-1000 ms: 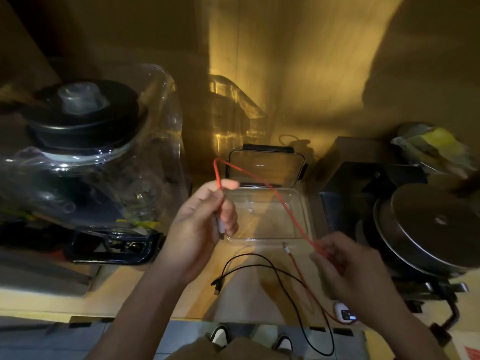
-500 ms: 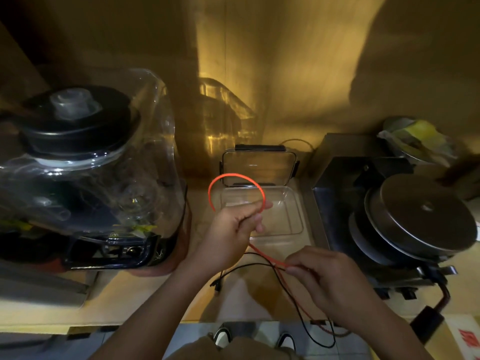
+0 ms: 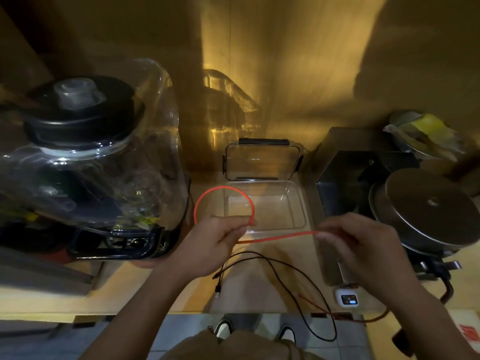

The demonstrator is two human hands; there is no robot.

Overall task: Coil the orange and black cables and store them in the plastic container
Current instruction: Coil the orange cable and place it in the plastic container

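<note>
Hands meet over a counter (image 3: 145,287) lit in dim yellow, at the lower middle of the frame. The left hand (image 3: 213,245) pinches an orange cable (image 3: 275,239) between thumb and curled fingers; above that hand the cable stands in one round loop whose top crosses the near left corner of the container (image 3: 298,203). From the pinch the cable runs almost level to the right, into the right hand (image 3: 363,245), whose fingers are curled with the tips closed on it. Motion blur softens that hand, so the exact hold is hard to read. More of the orange cable shows at the lower right, along the counter's front edge.

The container sits just above the hands, at frame centre, clear and open, with its lid (image 3: 262,162) propped upright behind it.

A black cable (image 3: 280,271) lies loose on the counter below the hands, its plugs near the left wrist and one long bend hanging over the front edge at the bottom of the frame.

A blender (image 3: 85,157) fills the left side. A steel appliance (image 3: 426,211) with a round lid stands at the right, and a small white device (image 3: 346,298) lies in front of it.
</note>
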